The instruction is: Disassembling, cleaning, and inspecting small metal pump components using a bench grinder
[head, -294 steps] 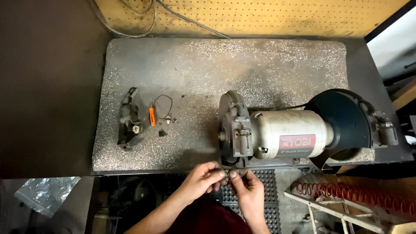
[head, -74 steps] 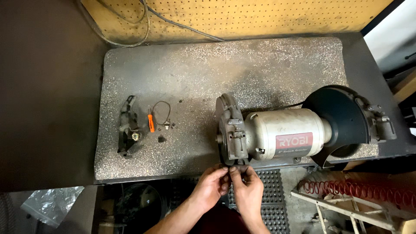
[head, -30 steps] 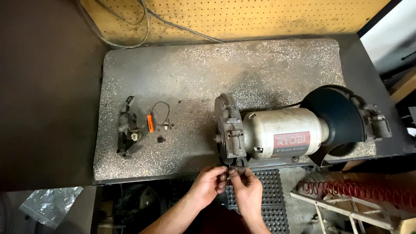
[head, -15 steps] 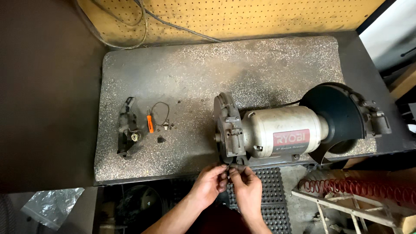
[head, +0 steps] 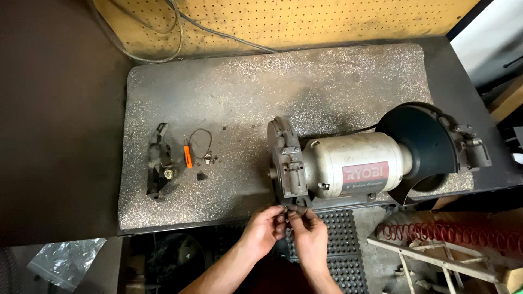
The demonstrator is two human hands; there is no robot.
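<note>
both hands are pinching a small dark part at the near foot of the bench grinder (head: 348,169).

the left hand (head: 263,231) and right hand (head: 309,235) are meeting fingertip to fingertip, fingers (head: 281,213) clamped together on the small part (head: 293,209), which is lying just below the grinder's left end at the bench (head: 229,103) edge, its long axis running left-right; neither hand is clearly nearer.

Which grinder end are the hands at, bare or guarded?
The bare end, camera-left. Both hands meet just below it; the black-guarded end sits far right.
</note>
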